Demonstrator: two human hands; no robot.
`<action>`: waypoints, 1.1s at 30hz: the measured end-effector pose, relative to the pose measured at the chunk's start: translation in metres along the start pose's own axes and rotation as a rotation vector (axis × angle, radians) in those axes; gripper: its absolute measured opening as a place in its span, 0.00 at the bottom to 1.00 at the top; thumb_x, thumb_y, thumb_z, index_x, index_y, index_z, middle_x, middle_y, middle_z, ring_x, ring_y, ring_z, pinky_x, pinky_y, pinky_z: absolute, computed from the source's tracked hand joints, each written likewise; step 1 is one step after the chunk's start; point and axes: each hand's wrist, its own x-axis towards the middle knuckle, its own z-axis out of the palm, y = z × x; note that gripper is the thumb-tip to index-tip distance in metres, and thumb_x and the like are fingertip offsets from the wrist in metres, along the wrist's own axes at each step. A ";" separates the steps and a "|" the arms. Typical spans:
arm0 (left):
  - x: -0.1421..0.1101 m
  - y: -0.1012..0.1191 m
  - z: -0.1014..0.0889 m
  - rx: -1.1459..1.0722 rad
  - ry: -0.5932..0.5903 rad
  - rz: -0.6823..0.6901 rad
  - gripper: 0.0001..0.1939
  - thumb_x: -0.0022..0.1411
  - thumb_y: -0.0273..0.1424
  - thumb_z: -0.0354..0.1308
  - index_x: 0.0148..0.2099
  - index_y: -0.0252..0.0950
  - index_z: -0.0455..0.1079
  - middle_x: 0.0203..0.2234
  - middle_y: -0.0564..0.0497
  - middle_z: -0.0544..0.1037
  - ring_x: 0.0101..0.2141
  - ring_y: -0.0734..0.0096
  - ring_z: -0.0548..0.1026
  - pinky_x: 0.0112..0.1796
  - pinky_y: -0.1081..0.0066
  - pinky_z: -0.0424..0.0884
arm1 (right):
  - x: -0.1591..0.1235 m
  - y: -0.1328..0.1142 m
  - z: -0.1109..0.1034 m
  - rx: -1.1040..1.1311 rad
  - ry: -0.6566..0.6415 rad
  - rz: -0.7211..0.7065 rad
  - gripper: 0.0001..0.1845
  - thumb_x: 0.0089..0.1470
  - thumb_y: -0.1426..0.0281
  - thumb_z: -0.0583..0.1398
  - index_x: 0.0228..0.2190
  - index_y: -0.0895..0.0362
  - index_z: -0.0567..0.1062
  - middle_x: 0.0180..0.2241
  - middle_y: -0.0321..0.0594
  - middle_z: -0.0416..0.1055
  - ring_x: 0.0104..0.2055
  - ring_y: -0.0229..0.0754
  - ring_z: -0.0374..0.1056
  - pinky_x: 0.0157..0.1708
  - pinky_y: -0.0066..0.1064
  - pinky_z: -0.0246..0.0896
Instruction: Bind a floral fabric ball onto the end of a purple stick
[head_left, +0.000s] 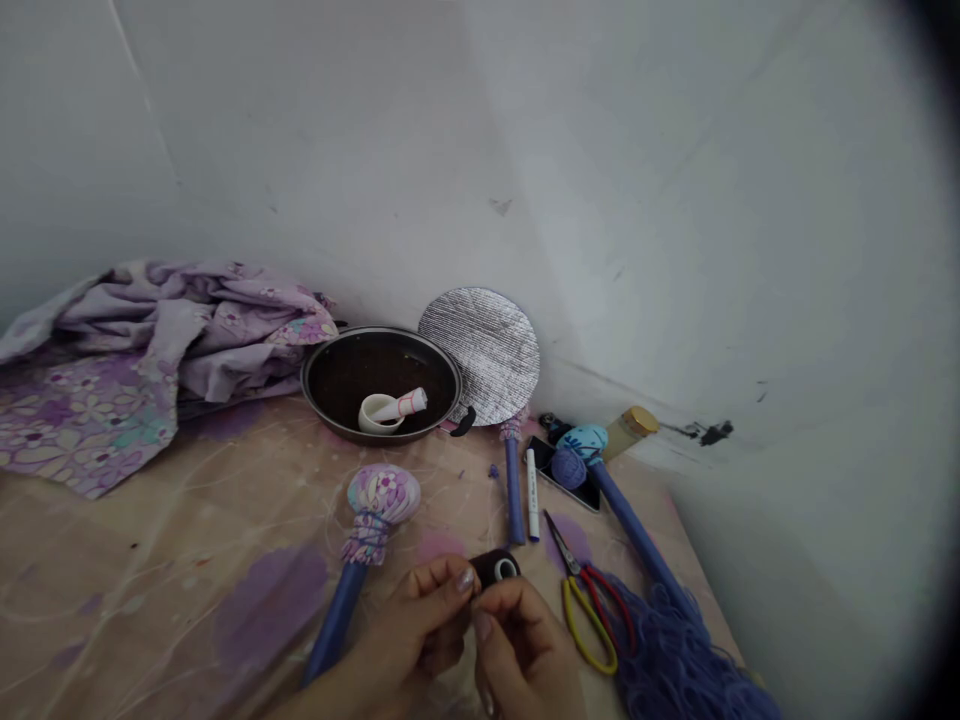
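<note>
My left hand (433, 622) and my right hand (523, 645) meet at the front, fingertips pinched close together. Whatever is between the fingers is too small to make out. Just beyond the fingertips is a dark thread spool (487, 568) with a pale core; whether it touches the fingers is unclear. To the left lies a stick with a padded head (382, 493), wrapped in flowered cloth and bound with cord above its blue handle (335, 622). Scissors (581, 590) with one yellow and one red handle lie right of my right hand.
Behind stand a dark pan (322, 418) holding a white cup (367, 420) and a silvery round disc (480, 350). Bunched purple cloth (225, 340) lies left. Rightward are a marker (532, 495), a second blue-handled stick (645, 535), blue yarn (675, 660) and a corked jar (630, 432), near the wall.
</note>
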 end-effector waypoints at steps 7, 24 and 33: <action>0.000 0.000 -0.001 0.005 -0.025 0.002 0.20 0.47 0.42 0.66 0.23 0.36 0.59 0.10 0.65 0.50 0.13 0.87 0.41 0.16 0.78 0.37 | -0.003 0.003 0.005 -0.014 0.083 -0.050 0.11 0.44 0.62 0.65 0.21 0.56 0.71 0.12 0.28 0.55 0.14 0.30 0.50 0.15 0.22 0.48; -0.001 -0.002 -0.003 0.048 -0.024 0.019 0.19 0.48 0.42 0.65 0.24 0.35 0.61 0.10 0.64 0.53 0.13 0.86 0.44 0.17 0.78 0.38 | -0.005 0.006 0.006 -0.077 0.135 -0.166 0.07 0.42 0.67 0.63 0.19 0.56 0.71 0.15 0.31 0.61 0.16 0.31 0.55 0.16 0.21 0.49; -0.001 -0.002 -0.005 0.055 -0.025 0.029 0.19 0.49 0.42 0.65 0.24 0.35 0.61 0.10 0.64 0.53 0.13 0.86 0.44 0.17 0.78 0.39 | -0.006 0.008 0.008 -0.094 0.148 -0.177 0.07 0.44 0.67 0.62 0.19 0.55 0.71 0.15 0.32 0.62 0.16 0.32 0.56 0.15 0.21 0.50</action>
